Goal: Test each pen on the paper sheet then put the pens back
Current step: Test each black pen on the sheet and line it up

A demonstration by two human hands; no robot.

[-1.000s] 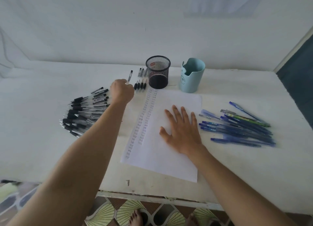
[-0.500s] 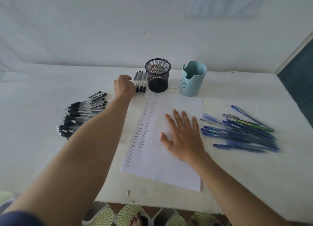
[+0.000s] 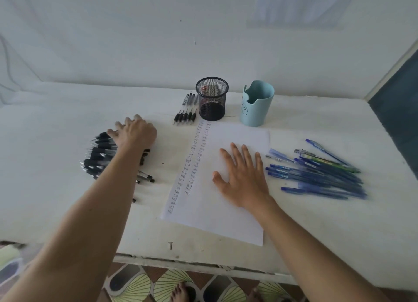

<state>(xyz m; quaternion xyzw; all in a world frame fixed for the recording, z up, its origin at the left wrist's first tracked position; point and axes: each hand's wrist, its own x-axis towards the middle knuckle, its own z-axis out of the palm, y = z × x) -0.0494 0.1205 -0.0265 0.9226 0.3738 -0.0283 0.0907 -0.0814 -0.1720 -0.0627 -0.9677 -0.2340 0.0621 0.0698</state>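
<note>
In the head view, the sheet (image 3: 237,141) is seen lying flat at the middle of the white table (image 3: 56,120), with two columns of small written marks (image 3: 192,166) down its left edge. The right hand (image 3: 242,179) is laid palm-down on the sheet, fingers straight and spread, nothing grasped.

At 9 o'clock from the sheet, a pile of black pens (image 3: 99,156) is spread on the table. The left hand (image 3: 133,134) is stretched over the far end of that pile, fingers spread and released. The hand is blurred, so it cannot be told whether a pen is touched.

At 11 o'clock, a short row of black pens (image 3: 185,116) is lined up just beside a black mesh cup (image 3: 212,98), which stands upright at 12 o'clock. A light blue cup (image 3: 256,103) is set upright at 1 o'clock. At 3 o'clock, blue pens (image 3: 321,172) are heaped near the sheet's right edge.
</note>
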